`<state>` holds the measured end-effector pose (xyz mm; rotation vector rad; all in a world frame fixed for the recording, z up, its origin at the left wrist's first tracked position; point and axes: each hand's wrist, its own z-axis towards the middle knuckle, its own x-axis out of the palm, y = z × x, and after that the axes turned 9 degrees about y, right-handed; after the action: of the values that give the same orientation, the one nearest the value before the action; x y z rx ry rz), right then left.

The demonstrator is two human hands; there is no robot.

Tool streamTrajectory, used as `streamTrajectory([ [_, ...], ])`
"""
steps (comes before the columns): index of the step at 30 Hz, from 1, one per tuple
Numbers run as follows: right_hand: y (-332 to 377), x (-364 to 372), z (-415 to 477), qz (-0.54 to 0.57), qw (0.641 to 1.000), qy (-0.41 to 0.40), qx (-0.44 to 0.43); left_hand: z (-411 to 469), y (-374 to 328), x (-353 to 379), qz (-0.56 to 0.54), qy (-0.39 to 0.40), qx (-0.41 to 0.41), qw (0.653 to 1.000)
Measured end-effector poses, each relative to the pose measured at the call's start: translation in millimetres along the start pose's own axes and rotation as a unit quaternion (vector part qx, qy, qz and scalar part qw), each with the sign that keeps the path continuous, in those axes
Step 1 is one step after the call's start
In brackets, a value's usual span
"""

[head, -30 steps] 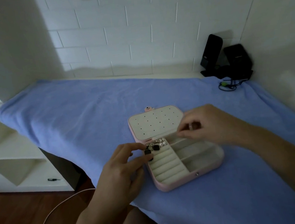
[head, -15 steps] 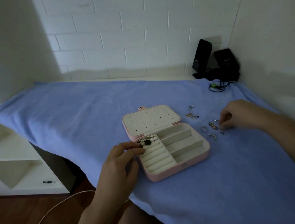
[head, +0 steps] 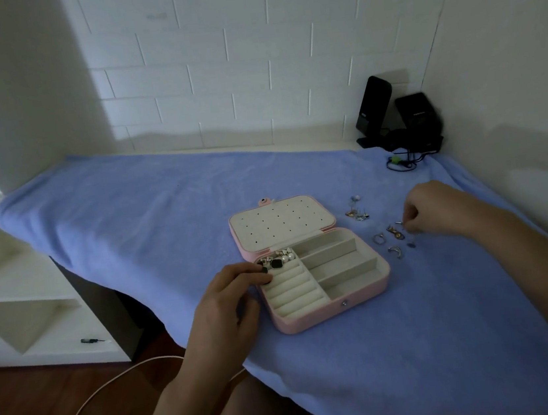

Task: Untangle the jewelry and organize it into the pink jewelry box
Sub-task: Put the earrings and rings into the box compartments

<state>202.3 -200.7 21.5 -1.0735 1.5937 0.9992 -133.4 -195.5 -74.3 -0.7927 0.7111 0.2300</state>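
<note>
Blue-towelled bench (head: 130,225) under a white brick wall (head: 247,55): the right hand (head: 435,208), over the pink jewelry box (head: 331,316) a second ago, has swung out to the loose jewelry (head: 392,239) beside it, its grip pinching a small piece (head: 400,223). The left hand (head: 223,310) seems to pinch a dark earring (head: 265,270) at the box's ring rolls (head: 293,294). Several pieces remain unsorted.

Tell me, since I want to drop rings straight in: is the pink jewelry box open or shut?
The pink jewelry box is open: its lid lies back on the blue towel, cream compartments exposed.
</note>
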Motion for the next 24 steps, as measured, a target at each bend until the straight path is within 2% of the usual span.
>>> streamTrajectory([
  [5, 4.1, -6.6, -5.8, 0.033, 0.997, -0.043, -0.055, -0.1, 0.1, 2.6, -0.030, -0.026, 0.008, 0.999],
  [11, 32.5, -19.4, -22.5, 0.148, 0.978, -0.016, -0.142, -1.2, 1.2, 4.9, -0.031, -0.033, 0.019, 0.999],
  [14, 56.1, -22.1, -33.0, 0.276, 0.940, 0.026, -0.198, -1.5, 1.1, 5.5, -0.030, -0.032, 0.018, 0.999],
  [16, 74.0, -19.3, -39.1, 0.322, 0.918, 0.059, -0.224, -3.0, 1.6, 6.1, -0.030, -0.033, 0.017, 0.999],
  [22, 123.2, 2.2, -42.5, 0.309, 0.894, 0.173, -0.273, -6.0, 0.0, 5.6, -0.048, -0.047, 0.001, 0.998],
  [24, 133.6, 9.0, -38.8, 0.298, 0.895, 0.189, -0.274, -6.4, -0.5, 5.2, -0.062, -0.048, -0.003, 0.997],
])
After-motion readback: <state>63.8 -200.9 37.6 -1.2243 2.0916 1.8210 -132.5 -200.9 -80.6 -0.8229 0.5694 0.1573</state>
